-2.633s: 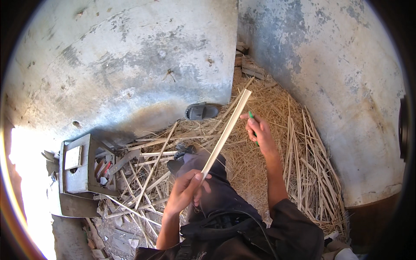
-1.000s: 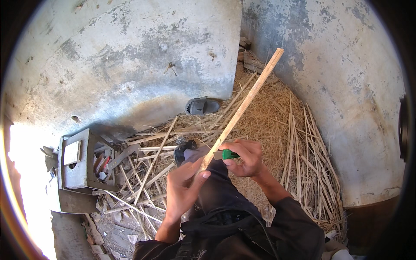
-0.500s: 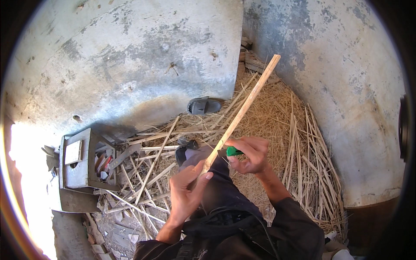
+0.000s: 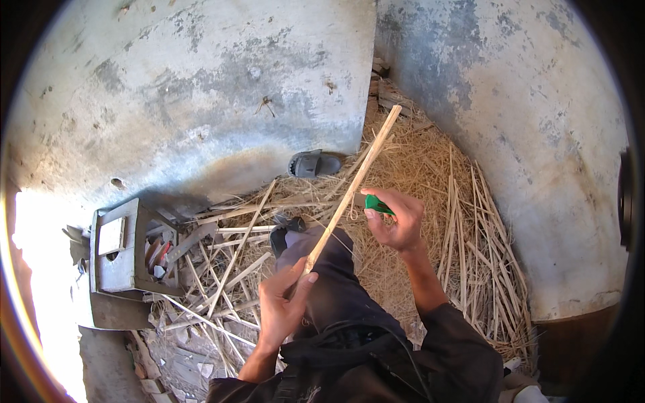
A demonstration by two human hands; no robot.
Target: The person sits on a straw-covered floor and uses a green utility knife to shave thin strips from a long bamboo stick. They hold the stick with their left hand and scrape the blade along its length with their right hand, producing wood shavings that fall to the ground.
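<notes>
My left hand (image 4: 282,302) is closed around the lower end of a pale wooden stick (image 4: 368,160), perhaps split bamboo, which slants up and away to the right over my leg. In my right hand (image 4: 405,220), thumb and fingers pinch a green-handled knife (image 4: 378,204). Its short dark blade meets the stick's right side about midway along. Thin curled shavings (image 4: 353,214) hang from the stick just below the blade.
Long split sticks (image 4: 480,248) lie in a heap on the right. Straw-like shavings (image 4: 420,168) cover the floor ahead. A dark slipper (image 4: 314,164) rests by the wall. At left stands a worn wooden box (image 4: 127,272) with odds and ends inside.
The knife and my right hand have moved up along the stick, away from my left hand. The stick's far end has swung left and lower, and curled shavings now show beside it.
</notes>
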